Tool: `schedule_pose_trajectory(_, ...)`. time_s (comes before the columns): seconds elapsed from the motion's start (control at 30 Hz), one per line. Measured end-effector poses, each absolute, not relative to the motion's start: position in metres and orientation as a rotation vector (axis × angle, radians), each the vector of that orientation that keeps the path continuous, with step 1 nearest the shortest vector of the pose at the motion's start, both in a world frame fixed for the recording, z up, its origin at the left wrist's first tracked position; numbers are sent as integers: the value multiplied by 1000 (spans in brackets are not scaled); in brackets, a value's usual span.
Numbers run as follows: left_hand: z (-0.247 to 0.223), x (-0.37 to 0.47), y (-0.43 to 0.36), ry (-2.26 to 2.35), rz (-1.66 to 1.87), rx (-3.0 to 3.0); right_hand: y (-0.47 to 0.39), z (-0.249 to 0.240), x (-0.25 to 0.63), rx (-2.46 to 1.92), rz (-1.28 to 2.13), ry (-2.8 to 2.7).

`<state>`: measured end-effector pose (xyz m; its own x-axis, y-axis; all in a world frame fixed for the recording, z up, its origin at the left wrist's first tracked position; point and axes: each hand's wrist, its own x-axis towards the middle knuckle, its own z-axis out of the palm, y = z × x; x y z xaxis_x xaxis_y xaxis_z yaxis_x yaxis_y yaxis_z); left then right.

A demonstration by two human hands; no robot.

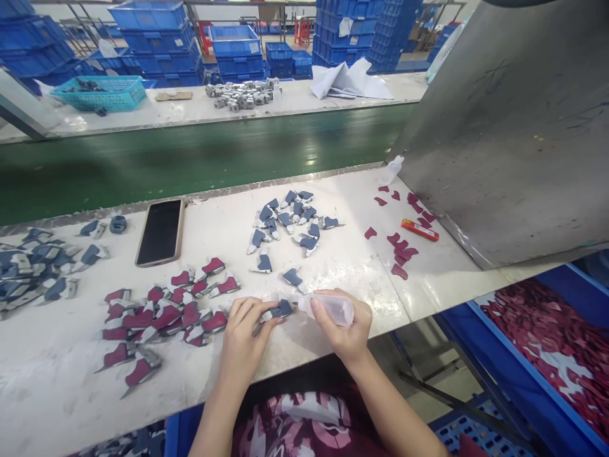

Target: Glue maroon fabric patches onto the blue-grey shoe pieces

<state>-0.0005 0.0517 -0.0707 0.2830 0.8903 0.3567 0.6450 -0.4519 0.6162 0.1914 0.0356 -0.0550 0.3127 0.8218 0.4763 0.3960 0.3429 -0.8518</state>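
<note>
One small blue part (284,309) sat pinched in the left fingers (259,309), closed down to its width. Right fingers (321,313) were curled round a clear bottle (340,310), nozzle (302,306) just beside that part. On the surface (349,276): maroon parts (166,315) left of the left fingers, loose blue parts (285,219) beyond both sets of fingers, lighter (419,230) beyond the right fingers, off to the right.

The table (214,222) bears parts (167,315) and a phone (160,232).
</note>
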Motion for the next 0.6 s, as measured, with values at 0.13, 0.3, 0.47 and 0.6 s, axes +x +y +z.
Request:
schedule_pose_trajectory(0.13,-72,0,52,1397,961,2208,33,-55,193,-1250,427,-1293)
schedule_pose_trajectory(0.3,-75,0,50,1393,967,2197,30,-56,194,-1264,451,-1263)
schedule_pose_trajectory(0.47,-76,-1,51,1391,964,2176,29,-58,191,-1283,443,-1150)
schedule_pose_trajectory(0.6,-76,-1,52,1382,972,2158,30,-58,183,-1290,504,-1211)
